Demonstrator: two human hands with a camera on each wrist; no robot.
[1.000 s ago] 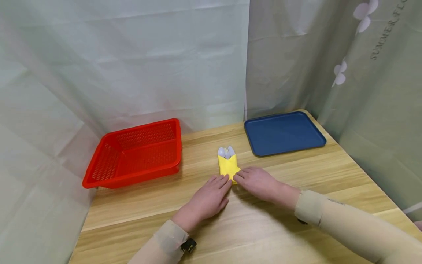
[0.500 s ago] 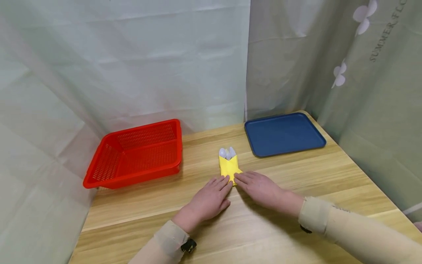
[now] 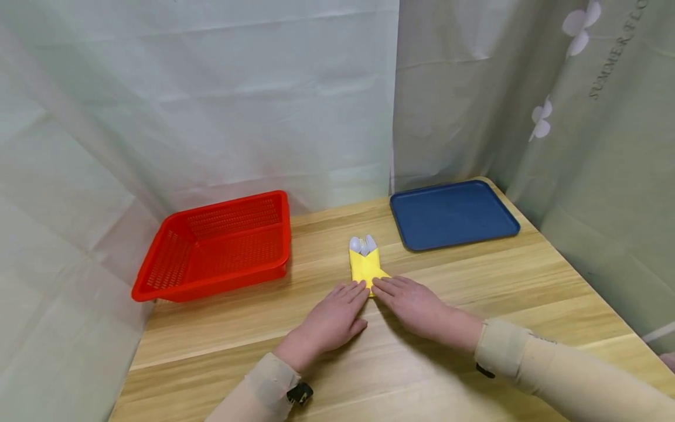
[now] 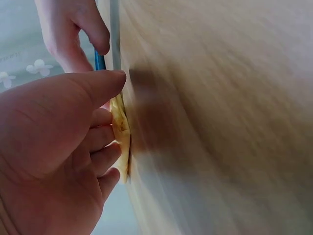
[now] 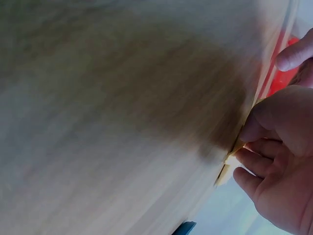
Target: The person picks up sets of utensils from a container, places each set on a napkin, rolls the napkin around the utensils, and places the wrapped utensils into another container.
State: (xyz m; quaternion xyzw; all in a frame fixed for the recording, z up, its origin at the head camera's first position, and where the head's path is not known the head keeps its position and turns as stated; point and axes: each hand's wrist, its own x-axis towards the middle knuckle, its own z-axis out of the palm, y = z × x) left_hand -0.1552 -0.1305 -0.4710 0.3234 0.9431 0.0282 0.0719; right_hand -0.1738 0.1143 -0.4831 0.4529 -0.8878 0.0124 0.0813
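Note:
A folded yellow napkin [image 3: 364, 266] lies on the wooden table, wrapped around pale plastic cutlery. The heads of a spoon [image 3: 355, 244] and a fork [image 3: 365, 245] stick out of its far end, beside a third pale piece [image 3: 371, 242]. My left hand [image 3: 333, 316] rests its extended fingertips on the napkin's near left part. On the near right part, the extended fingers of my right hand [image 3: 413, 302] press down, with a small yellow corner jutting out beyond them. In the left wrist view, the napkin's edge [image 4: 121, 132] shows flat under the fingertips. Both hands cover its near end.
At the back left stands a red plastic basket [image 3: 211, 285] with perforated sides. A blue tray [image 3: 456, 214] lies at the back right. Pale curtains [image 3: 263, 105] hang behind and along both sides of the table [image 3: 422, 381].
My right hand has slid slightly toward the napkin's near edge, and more of the yellow corner at the right shows. The left hand stays almost where it was.

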